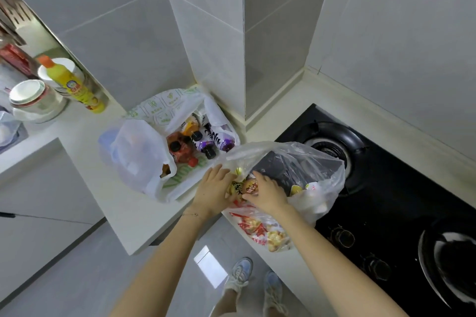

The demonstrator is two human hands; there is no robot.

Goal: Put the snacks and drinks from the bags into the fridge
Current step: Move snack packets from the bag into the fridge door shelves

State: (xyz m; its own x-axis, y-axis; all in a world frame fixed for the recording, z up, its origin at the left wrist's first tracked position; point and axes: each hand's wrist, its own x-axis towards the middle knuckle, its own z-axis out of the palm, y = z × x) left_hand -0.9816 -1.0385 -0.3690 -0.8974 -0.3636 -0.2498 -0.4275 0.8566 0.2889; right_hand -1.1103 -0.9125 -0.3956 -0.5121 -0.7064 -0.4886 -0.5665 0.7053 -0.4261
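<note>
White smooth counter fills a grey tiled corner, with a shiny black gas stove on the right. Both hands are in the mouth of a thin, crinkly see-through plastic bag at the near edge. The left hand curls round a small yellow snack pack. The right hand grips a round orange snack. Drink bottles wait in the soft white plastic bag, far left. A slippery red snack packet hangs over the edge, and a tug might drop it.

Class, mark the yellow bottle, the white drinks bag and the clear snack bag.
yellow bottle (73, 83): head view, on its label.
white drinks bag (136, 154): head view, on its left wall.
clear snack bag (319, 162): head view, on its upper film.
</note>
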